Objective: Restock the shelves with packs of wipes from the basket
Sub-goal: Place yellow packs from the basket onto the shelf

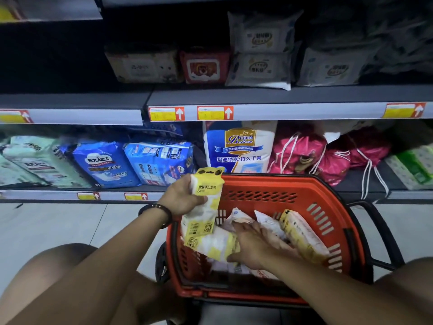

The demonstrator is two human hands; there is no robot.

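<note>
Our left hand (180, 198) grips one yellow wipes pack (207, 187) marked "64" over the red basket (269, 179) at its 10 o'clock rim. Our right hand (254, 242) spreads its fingers against a second yellow pack (210, 246) inside; whether they grip it, we cannot tell. A third yellow pack (302, 233) leans at 3 o'clock.

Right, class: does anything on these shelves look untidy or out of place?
Yes: the pink drawstring bags on the lower shelf are slumped, their white cords dangling over its front edge.
</note>
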